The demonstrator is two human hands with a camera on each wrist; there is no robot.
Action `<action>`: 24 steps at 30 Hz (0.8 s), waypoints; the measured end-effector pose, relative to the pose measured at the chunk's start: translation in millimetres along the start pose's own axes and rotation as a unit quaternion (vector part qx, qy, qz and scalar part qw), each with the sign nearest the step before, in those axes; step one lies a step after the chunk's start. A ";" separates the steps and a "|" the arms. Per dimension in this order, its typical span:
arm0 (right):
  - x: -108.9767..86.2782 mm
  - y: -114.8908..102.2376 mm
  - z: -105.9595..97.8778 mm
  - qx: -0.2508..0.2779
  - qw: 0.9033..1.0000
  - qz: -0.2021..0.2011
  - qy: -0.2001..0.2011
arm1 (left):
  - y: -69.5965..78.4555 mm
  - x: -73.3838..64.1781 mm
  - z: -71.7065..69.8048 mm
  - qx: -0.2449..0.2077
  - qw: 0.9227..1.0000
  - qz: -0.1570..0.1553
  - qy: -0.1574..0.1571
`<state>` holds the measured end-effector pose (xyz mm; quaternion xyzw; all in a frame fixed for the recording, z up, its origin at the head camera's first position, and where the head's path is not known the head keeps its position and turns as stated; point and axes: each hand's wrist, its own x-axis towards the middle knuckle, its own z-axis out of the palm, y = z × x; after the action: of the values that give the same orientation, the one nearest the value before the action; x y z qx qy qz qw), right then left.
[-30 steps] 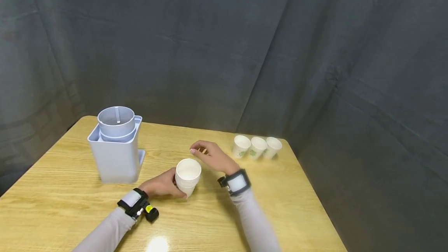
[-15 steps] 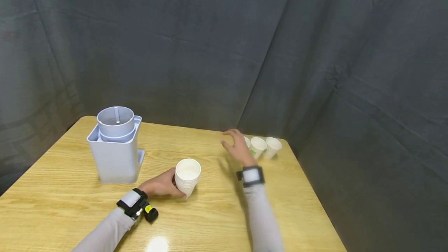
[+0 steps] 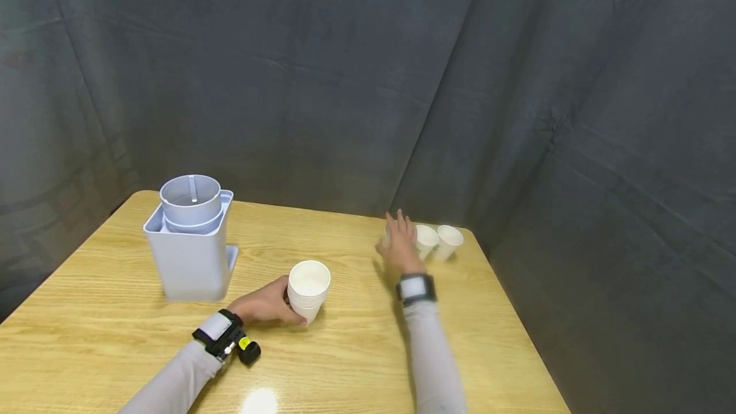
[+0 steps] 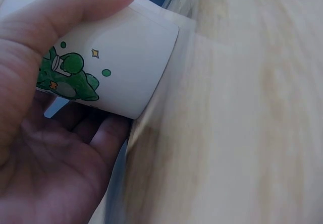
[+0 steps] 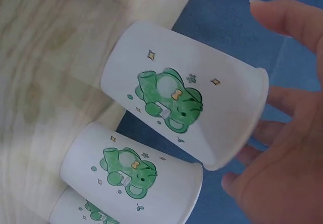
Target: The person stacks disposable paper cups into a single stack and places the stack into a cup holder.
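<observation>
My left hand (image 3: 266, 302) grips a stack of nested white paper cups (image 3: 308, 283) standing upright on the table. In the left wrist view, the thumb lies along the cup wall (image 4: 136, 57), beside a green cartoon print. My right hand (image 3: 401, 245) is at the leftmost of three paper cups in a row at the far right, mostly hiding it. From the right wrist, that cup (image 5: 176, 93) shows its green bear print, with the fingers spread around its rim side and no clear grip. The middle cup (image 3: 427, 239) and the right cup (image 3: 450, 241) stand beside it.
A pale blue-grey square container (image 3: 192, 267) with a round vessel (image 3: 192, 209) in its top stands at the left of the wooden table (image 3: 333, 375). Dark curtain (image 3: 287, 82) hangs behind and along the right edge.
My right hand has moved from near the stack to the right and away from me, reaching the leftmost cup with its fingers extended. The left hand and the stack have stayed in place.
</observation>
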<state>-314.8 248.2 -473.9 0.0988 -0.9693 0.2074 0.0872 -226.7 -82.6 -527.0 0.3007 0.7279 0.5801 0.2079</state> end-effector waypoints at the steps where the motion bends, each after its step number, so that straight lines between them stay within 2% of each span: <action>1: 0.1 0.9 1.3 -0.005 1.000 0.004 -0.006 | -0.3 0.0 0.1 -0.001 1.000 0.001 0.000; 7: -0.2 3.2 7.2 -0.030 0.999 0.018 -0.032 | -3.6 1.5 0.5 0.001 1.000 0.009 -0.007; 21: -1.9 3.3 10.2 -0.028 0.999 0.013 -0.034 | -5.3 2.9 1.5 -0.013 1.000 -0.005 -0.005; 24: -2.0 2.8 9.6 -0.029 0.999 0.011 -0.034 | -5.6 2.9 1.8 -0.016 1.000 0.000 -0.006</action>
<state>-314.7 247.0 -484.1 0.0925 -0.9784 0.1767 0.0545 -228.7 -80.1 -532.7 0.3008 0.7172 0.5900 0.2169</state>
